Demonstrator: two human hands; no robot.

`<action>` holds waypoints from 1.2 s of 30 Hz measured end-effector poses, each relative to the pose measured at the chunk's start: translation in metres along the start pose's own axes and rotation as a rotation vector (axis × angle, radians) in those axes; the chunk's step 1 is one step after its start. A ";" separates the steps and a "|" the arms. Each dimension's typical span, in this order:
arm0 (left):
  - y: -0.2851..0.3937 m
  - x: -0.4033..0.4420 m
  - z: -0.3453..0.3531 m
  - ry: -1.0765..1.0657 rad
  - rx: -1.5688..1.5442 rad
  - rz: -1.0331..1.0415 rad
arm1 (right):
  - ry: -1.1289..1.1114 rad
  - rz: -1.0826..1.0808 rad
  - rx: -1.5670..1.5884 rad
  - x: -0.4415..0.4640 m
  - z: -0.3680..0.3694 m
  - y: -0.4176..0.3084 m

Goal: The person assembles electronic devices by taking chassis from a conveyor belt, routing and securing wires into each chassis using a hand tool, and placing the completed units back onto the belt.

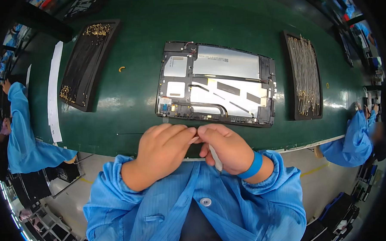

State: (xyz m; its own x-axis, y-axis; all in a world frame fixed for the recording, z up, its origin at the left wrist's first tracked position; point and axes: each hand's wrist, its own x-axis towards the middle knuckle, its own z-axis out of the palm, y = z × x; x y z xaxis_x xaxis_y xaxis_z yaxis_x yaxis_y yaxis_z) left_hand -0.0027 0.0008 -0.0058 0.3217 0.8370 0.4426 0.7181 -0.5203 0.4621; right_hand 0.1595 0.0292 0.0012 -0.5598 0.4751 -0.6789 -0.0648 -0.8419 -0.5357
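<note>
head view: two bare hands meet at a green workbench edge, below an opened flat electronic device

clock directions are taken from the middle of the view. the left hand (162, 154), toward 7 o'clock, has its fingers bent and close together; i cannot tell whether they pinch anything. a thin black cable (131, 133) runs from beside that hand toward 9 o'clock, lying along the green workbench (141, 32). the right hand (228, 145), toward 4 o'clock, has its thumb and forefinger narrowed near the left fingertips, while its lower fingers curl around a pale slender stick (216, 158) that points down toward 6 o'clock. a blue wristband (252, 165) circles the right wrist.

just beyond the hands, toward 1 o'clock, the opened flat electronic device (225, 61) lies with its silvery panels and dark frame exposed. at 10 o'clock, a dark tray (90, 108) holds black cables with gold-coloured ends; nearer the middle sits a small yellow piece (121, 69). a white strip (55, 83) lies past the tray, between 9 and 10. at 2 o'clock, a second dark tray (291, 73) holds grey cables (303, 72). other people in blue smocks appear at 9 o'clock (20, 132) and just past 3.
</note>
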 end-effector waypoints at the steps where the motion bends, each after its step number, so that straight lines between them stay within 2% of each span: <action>1: 0.001 0.000 0.003 0.009 0.000 0.005 | 0.000 0.015 0.016 -0.002 -0.002 0.000; 4: 0.002 0.001 0.009 0.058 0.020 0.009 | 0.022 0.010 0.067 -0.007 -0.010 -0.002; 7: -0.003 0.005 0.014 0.117 0.104 -0.020 | 0.259 -0.159 0.099 -0.008 -0.010 -0.010; 8: -0.005 0.008 0.016 0.118 0.148 -0.021 | 0.264 -0.180 0.152 -0.009 -0.013 -0.014; 11: -0.008 0.008 0.020 0.062 0.203 -0.022 | 0.348 -0.463 0.265 -0.010 0.001 -0.023; 15: -0.006 0.012 0.018 0.009 0.147 -0.052 | 0.420 -0.746 0.126 0.006 0.001 -0.025; 21: -0.005 0.014 0.017 -0.009 0.160 -0.059 | 0.479 -1.192 -0.375 0.031 -0.008 -0.008; 24: -0.004 0.015 0.017 0.002 0.166 -0.056 | 0.425 -1.281 -0.404 0.038 -0.009 -0.004; 36: -0.005 0.016 0.016 0.001 0.165 -0.050 | 0.346 -1.314 -0.503 0.037 -0.007 -0.005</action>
State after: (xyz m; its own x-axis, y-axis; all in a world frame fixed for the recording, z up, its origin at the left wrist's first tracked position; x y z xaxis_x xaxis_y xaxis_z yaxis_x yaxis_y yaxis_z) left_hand 0.0089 0.0193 -0.0128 0.2824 0.8612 0.4227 0.8251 -0.4428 0.3510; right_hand 0.1452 0.0526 -0.0248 -0.0967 0.9171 0.3867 -0.0328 0.3854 -0.9222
